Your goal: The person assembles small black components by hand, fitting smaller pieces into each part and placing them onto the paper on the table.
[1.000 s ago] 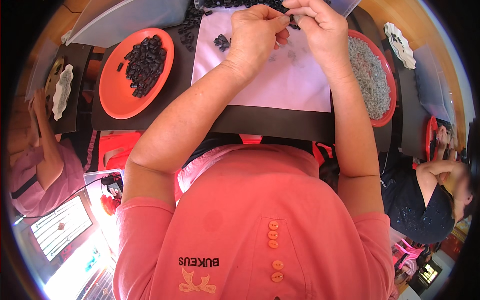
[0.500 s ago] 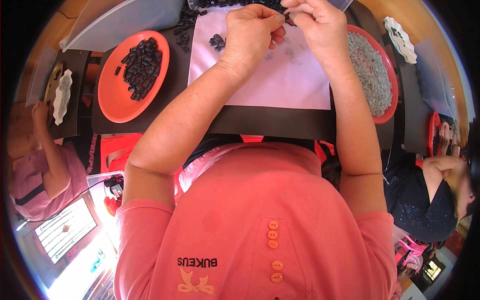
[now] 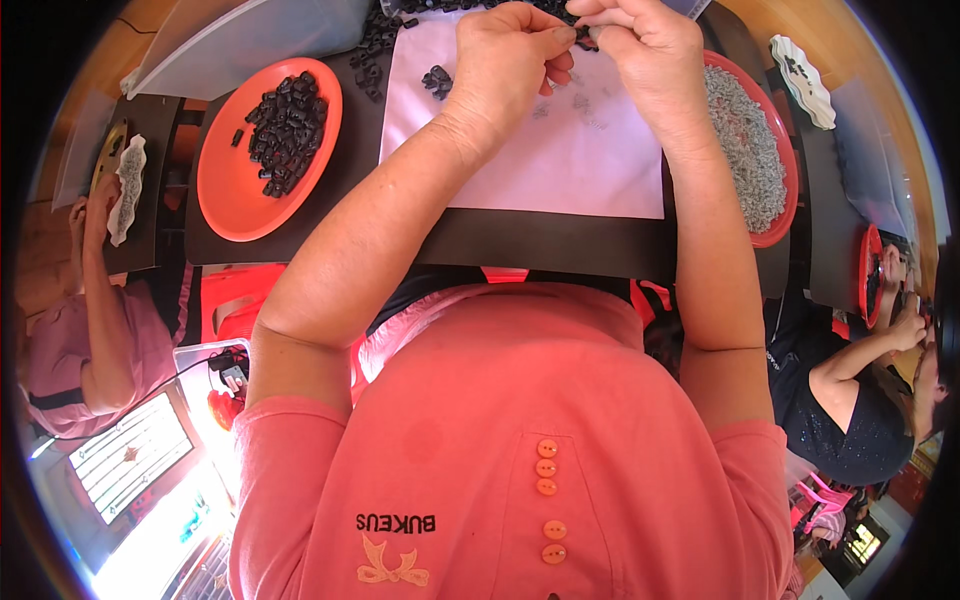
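A: Left hand and right hand, top centre, knuckles up, fingertips meeting above the white paper sheet.

B: Holding what?

A: A small grey-black part shows between the thumbs and forefingers, pinched from both sides. Both hands are curled closed around it; the part is too small to tell its shape.

B: Around them?

A: A small cluster of black plastic pieces lies on the sheet just left of the left hand. More loose black pieces are scattered along the sheet's upper left corner. A round orange plastic plate of black pieces sits well to the left on the dark tabletop. A second round orange plate heaped with small grey metal bits lies just right of the right forearm.

B: Others?

A: A seated person in a pink top at far left, and another in a dark top at right.
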